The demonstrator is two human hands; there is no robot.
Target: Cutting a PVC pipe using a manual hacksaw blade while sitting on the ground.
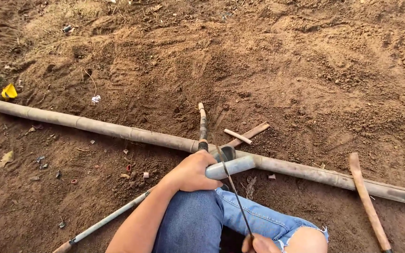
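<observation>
Bare brown soil (268,61) lies under a long pipe (94,125). Left hand (191,171) closes around a grey pipe piece (233,166); right hand (258,244) pinches a thin saw blade (230,182) across it. By my judgement the cut is only begun, the piece still whole.

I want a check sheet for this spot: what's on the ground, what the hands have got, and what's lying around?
Surface: bare brown dirt ground, loose and scuffed.
Job's things: long dusty pipe lying across the dirt; short grey pipe piece at its cut; thin saw blade slanting over that piece.
Clutter: wooden stick leaning over the pipe at right; small sticks; thin rod; yellow scrap; white scrap.
Grips: left hand closed on the grey piece; right hand holds the blade's lower end, mostly out of frame.
Cables: nothing seen.
Surroundings: the person's blue jeans, torn at the knee.
</observation>
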